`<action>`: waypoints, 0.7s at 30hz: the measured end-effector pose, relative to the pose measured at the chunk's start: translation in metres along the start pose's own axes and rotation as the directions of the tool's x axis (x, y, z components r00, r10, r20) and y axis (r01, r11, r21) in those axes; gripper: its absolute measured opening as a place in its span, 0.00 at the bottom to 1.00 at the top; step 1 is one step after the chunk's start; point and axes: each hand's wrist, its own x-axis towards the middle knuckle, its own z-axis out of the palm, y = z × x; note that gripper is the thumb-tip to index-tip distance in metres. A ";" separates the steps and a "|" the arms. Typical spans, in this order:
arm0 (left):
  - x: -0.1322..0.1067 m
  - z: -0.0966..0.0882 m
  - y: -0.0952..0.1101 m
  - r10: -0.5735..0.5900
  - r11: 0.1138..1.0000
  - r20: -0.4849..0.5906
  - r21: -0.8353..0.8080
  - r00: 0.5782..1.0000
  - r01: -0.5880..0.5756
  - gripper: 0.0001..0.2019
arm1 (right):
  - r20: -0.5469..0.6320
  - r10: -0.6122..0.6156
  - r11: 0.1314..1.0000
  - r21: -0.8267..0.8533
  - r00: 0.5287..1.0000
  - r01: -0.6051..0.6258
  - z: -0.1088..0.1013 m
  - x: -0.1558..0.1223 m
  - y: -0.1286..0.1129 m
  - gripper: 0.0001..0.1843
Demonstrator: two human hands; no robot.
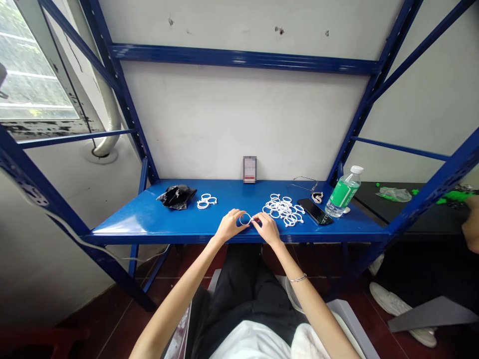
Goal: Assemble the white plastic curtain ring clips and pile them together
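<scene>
Between my two hands, just above the front part of the blue table (127,223), is a white plastic ring (245,215). My left hand (231,225) grips its left side with thumb and fingers. My right hand (266,227) pinches the ring's right side; the exact spot is partly covered by the fingertips. To the right, close to my right hand, lies a loose pile of similar white rings (285,208), each with small knobs. A smaller group of white rings (206,201) rests to the left, beyond my left hand.
A crumpled black plastic bag (177,196) lies at the left. On the right are a black phone (315,211), a water bottle (343,193) with a green label, and white earphones (317,197). A small framed card (250,170) leans on the wall. Another person's shoe (391,298) shows at right.
</scene>
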 end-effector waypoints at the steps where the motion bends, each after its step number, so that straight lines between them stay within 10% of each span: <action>1: 0.000 0.000 0.000 0.004 1.000 -0.001 0.010 1.000 -0.004 0.18 | 0.000 0.002 1.000 0.001 1.000 -0.002 0.000 0.000 0.000 0.04; 21: -0.001 0.002 0.002 0.015 0.998 0.017 0.060 1.000 -0.016 0.14 | 0.024 0.000 1.000 -0.029 1.000 0.000 0.002 0.000 0.003 0.13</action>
